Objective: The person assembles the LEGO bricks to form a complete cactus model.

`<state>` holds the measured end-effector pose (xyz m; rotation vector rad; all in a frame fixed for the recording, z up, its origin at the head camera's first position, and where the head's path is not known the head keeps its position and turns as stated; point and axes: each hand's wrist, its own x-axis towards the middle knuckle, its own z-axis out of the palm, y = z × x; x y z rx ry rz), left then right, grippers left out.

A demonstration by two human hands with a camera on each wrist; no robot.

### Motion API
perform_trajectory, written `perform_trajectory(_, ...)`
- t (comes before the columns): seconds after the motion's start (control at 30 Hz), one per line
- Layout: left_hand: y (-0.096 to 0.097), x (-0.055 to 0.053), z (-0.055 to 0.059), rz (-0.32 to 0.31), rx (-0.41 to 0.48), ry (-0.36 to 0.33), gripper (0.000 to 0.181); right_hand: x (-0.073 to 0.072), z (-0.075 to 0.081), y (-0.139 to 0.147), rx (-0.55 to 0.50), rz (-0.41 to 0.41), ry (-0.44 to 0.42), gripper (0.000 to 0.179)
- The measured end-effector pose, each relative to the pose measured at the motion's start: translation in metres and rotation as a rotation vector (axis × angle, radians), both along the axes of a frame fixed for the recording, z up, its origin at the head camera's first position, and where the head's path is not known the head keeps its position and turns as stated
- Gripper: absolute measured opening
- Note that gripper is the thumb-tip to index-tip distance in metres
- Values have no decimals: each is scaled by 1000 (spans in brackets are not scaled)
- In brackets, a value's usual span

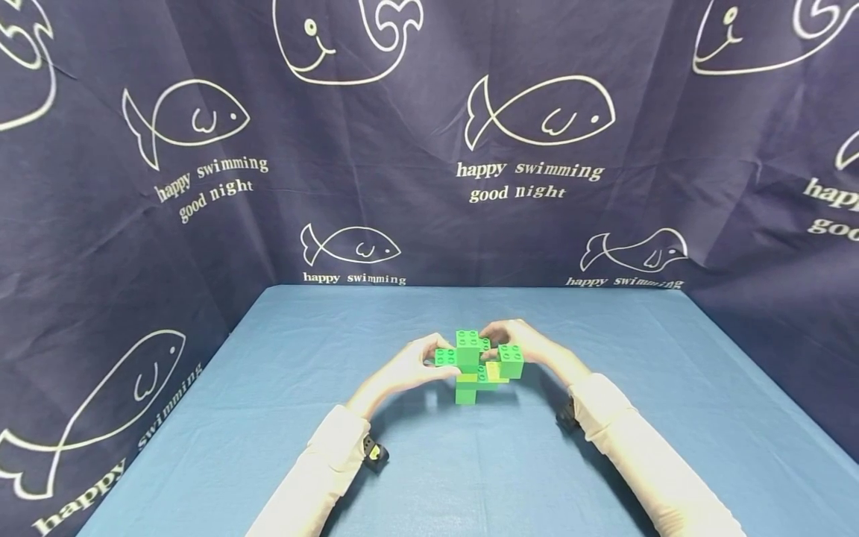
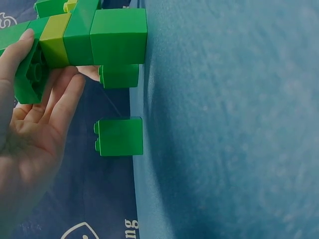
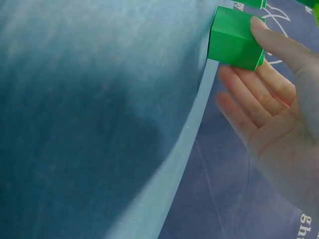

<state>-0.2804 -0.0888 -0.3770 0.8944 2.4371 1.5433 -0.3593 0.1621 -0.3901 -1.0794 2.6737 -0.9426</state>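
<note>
A construction of green and yellow toy building bricks point(image 1: 467, 358) stands upright on the blue table. My left hand point(image 1: 419, 363) grips its left side. In the left wrist view, the thumb lies on a projecting green brick point(image 2: 26, 84), with the fingers around its far side. Behind the construction, my right hand point(image 1: 520, 339) pinches a loose green brick point(image 3: 237, 40) by its studded end. That brick is partly hidden in the head view. Another green brick point(image 1: 510, 362) forms the construction's right arm, beside a yellow piece point(image 1: 494, 371).
A separate green brick point(image 2: 120, 137) stands on the table behind my left hand. Blue cloth covers the table point(image 1: 470, 470). A dark fabric backdrop point(image 1: 429, 186) with fish drawings rises at the back and sides.
</note>
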Motion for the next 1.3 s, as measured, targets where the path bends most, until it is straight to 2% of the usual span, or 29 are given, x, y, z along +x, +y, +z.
perform_trajectory(0.23,0,-3,-4,0,11,-11,25,-1,-3,1,-16,20,14,46)
perform_trajectory(0.47,0,-20,-25,15,19,1,26,-1,-3,0,-2,-5,41,46)
perform_trajectory(0.53,0,-22,-28,11,23,3,26,0,-2,0,2,-12,42,46)
perform_trajectory(0.77,1,-1,-2,7,12,2,24,2,-3,1,-19,-5,58,43)
perform_trajectory(1.07,2,-3,-5,-2,0,-2,25,1,-3,8,-51,-41,110,40)
perform_trajectory(1.3,2,-2,-3,0,-9,22,25,4,3,13,-96,25,209,42)
